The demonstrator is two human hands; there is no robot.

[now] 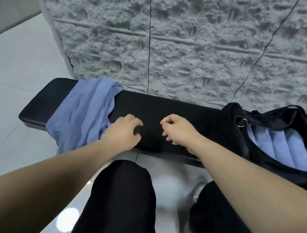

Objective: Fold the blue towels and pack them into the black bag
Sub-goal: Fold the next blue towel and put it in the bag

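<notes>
A crumpled blue towel lies across the left part of a black bench and hangs over its front edge. The black bag stands open on the bench's right end, with several folded blue towels inside it. My left hand hovers over the bench just right of the loose towel, fingers loosely curled, holding nothing. My right hand is beside it over the bench's middle, fingers loosely curled and empty.
A grey textured wall panel rises directly behind the bench. Pale tiled floor spreads to the left and under the bench. My knees in black trousers are close to the bench's front edge.
</notes>
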